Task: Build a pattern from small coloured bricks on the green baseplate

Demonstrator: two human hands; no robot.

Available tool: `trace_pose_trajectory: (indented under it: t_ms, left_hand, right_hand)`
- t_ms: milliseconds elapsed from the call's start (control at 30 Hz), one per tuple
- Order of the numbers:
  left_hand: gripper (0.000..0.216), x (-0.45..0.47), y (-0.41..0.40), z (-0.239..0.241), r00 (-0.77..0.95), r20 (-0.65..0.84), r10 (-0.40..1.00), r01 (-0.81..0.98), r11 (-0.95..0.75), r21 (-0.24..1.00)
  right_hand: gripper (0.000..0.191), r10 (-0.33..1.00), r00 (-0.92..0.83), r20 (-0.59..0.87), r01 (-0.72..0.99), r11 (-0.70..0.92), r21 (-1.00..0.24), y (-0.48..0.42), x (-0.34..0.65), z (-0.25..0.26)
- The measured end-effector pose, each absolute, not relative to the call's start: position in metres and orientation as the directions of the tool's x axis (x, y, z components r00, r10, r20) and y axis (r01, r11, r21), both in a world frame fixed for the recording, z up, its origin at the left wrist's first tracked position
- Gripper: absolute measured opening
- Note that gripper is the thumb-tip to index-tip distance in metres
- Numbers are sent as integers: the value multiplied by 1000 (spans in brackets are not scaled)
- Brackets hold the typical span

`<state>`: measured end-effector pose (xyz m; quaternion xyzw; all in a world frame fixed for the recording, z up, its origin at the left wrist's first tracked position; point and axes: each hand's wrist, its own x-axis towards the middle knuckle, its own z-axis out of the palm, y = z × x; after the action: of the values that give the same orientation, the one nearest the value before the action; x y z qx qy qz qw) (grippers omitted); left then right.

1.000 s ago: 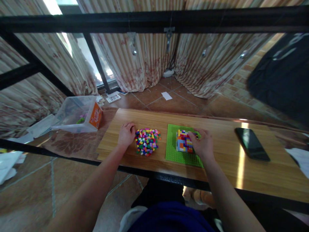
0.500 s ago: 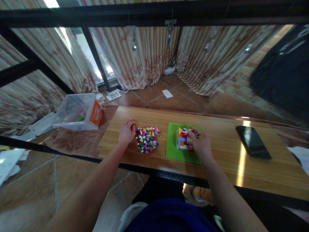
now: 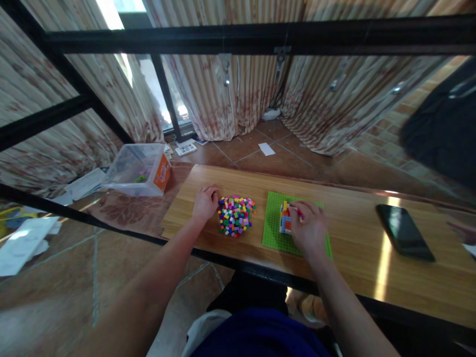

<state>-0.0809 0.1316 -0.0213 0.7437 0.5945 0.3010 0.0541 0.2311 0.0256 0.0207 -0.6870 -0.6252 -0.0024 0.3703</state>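
A green baseplate (image 3: 273, 225) lies on the wooden table (image 3: 349, 238), and on it stands a block of small many-coloured bricks (image 3: 284, 218). My right hand (image 3: 308, 229) covers most of that block, fingers curled and pressed onto its top. A loose pile of small coloured bricks (image 3: 235, 215) lies to the left of the plate. My left hand (image 3: 205, 204) rests on the table against the pile's left side, fingers curled; whether it holds a brick is hidden.
A black phone (image 3: 404, 231) lies on the table at the right. A clear plastic box with an orange label (image 3: 141, 169) sits on the floor beyond the table's left end, among scattered papers (image 3: 26, 240). Black frame bars (image 3: 238, 42) cross overhead.
My right hand has slid left over the brick block and now covers most of it. The left hand stays beside the pile. The view has shifted slightly.
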Motion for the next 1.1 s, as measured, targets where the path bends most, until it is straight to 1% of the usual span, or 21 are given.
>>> trace_pose_trajectory:
  t_ms: [100,167,267,400,467,533,600,767,833,900,1000,1100]
  left_hand:
    - [25,-81,131,-21,111,383,917,849,-288,443]
    - [24,-81,131,-20,112,384,916,846,-291,447]
    - [24,-81,131,-20,115,386,915,843,-295,450]
    - [23,-82,131,-21,117,397,910,836,-307,456]
    - [23,-83,132,-22,115,404,908,836,-308,454]
    - [23,-83,132,-23,114,407,906,839,-308,449]
    - [24,-83,133,-23,116,411,904,841,-309,444]
    - [24,-84,135,-22,129,412,902,838,-322,441]
    - [24,-85,136,-22,134,413,901,834,-327,443]
    - [25,-86,136,-22,141,417,898,832,-336,442]
    - [25,-88,137,-23,148,421,895,832,-342,437]
    - [26,-88,137,-23,145,422,895,834,-340,435]
  right_hand:
    - [28,916,27,401,876,171,-450,26,196,26]
    - [26,943,-55,329,887,197,-417,29,176,25]
    - [25,963,-82,256,923,170,-345,34,158,20]
    - [28,971,-88,222,962,140,-232,41,150,14]
    - [29,972,-87,217,967,134,-215,42,149,14]
    - [26,971,-74,227,964,128,-234,41,148,15]
    - [23,965,-47,256,951,122,-286,38,150,19]
    - [23,923,50,381,865,151,-478,21,179,24]
    - [24,903,117,412,829,139,-542,14,201,24]
    - [24,885,216,413,809,74,-583,9,226,22]
    - [25,872,343,349,796,-72,-601,9,256,22]
    - [25,873,396,284,791,-167,-589,17,272,23]
